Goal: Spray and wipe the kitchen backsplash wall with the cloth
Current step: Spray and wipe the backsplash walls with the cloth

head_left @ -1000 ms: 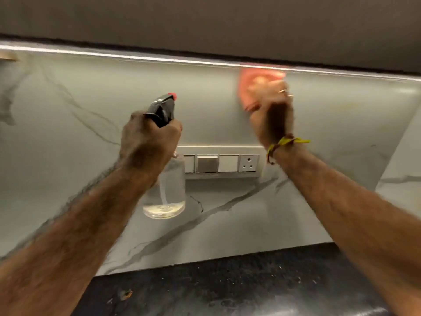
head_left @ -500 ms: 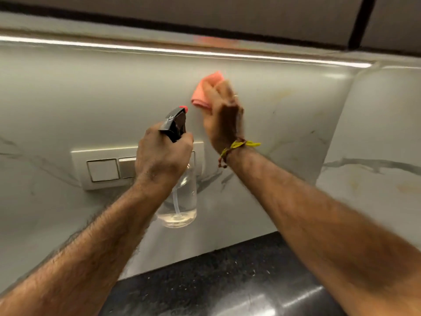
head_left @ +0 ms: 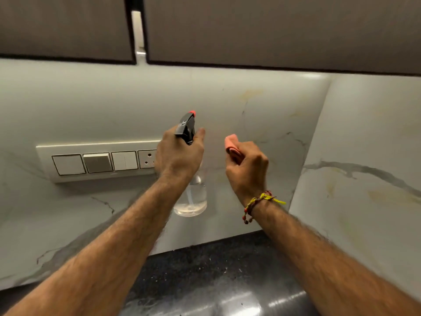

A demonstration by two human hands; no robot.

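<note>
My left hand point(head_left: 178, 156) grips a clear spray bottle point(head_left: 191, 197) by its black trigger head, the red nozzle aimed at the white marble backsplash point(head_left: 262, 106). A little liquid sits in the bottle's bottom. My right hand point(head_left: 247, 169) is closed on a bunched pink cloth point(head_left: 231, 144), held a little off the wall, to the right of the bottle. Faint yellowish marks show on the backsplash above and to the right of the cloth.
A white switch and socket panel point(head_left: 95, 161) sits on the wall left of the bottle. Dark upper cabinets point(head_left: 273, 30) hang above. A black speckled countertop point(head_left: 205, 281) lies below. The side wall point(head_left: 369, 179) meets the backsplash in a corner at right.
My right hand with the cloth has come down from high on the wall near the cabinet underside and now sits level with the bottle. The view has tilted up, showing the cabinets.
</note>
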